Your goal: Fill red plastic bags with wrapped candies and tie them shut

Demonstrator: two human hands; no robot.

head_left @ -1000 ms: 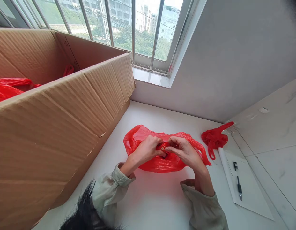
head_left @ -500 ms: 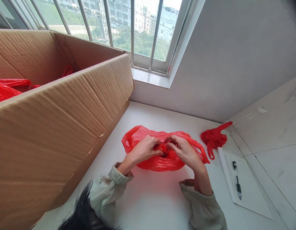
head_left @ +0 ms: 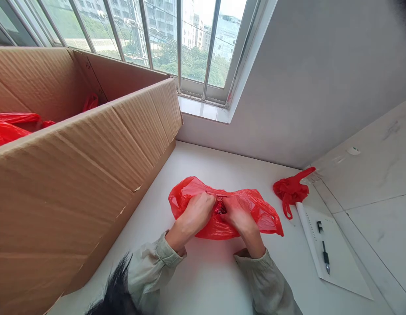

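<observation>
A thin red plastic bag point(head_left: 219, 232) lies spread on the white table, its mouth facing up. Both hands are inside the opening. Between them shows a small, shiny dark red thing point(head_left: 220, 205) with light printing, too covered to name its kind. My left hand point(head_left: 199, 211) is closed, its curled fingers at the left side of that thing. My right hand point(head_left: 237, 214) closes on its right side, fingers bent and partly behind the see-through red film.
A tall open cardboard box point(head_left: 124, 144) with red plastic bags point(head_left: 12, 124) inside stands left. At right lie a crumpled red bag point(head_left: 291, 190), a notepad point(head_left: 345, 262), a black pen point(head_left: 326, 257) and its cap point(head_left: 320, 226). A barred window point(head_left: 196, 57) is behind.
My right hand has moved down and left, deeper into the bag, and its fingers have closed in. My left hand's fingers have curled tighter. The bag's right side has sunk lower.
</observation>
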